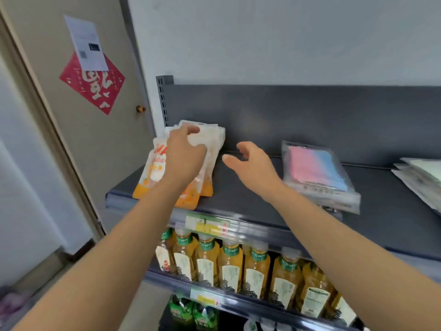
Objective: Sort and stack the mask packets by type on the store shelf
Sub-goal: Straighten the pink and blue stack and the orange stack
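A pile of white and orange mask packets (pixel 152 173) lies at the left end of the grey top shelf (pixel 250 194). My left hand (pixel 185 155) rests on top of this pile, its fingers curled over the upper packets. My right hand (pixel 253 167) hovers just to the right of the pile, fingers spread, holding nothing. Further right lies a clear packet with pink and blue masks (pixel 317 170). A stack of pale greenish-white packets (pixel 422 180) sits at the right edge of the view, partly cut off.
A dark back panel rises behind the shelf. Below it, a shelf holds a row of yellow tea bottles (pixel 231 266), with green bottles (pixel 191 311) lower still. A door with a red paper square (pixel 93 84) stands at the left.
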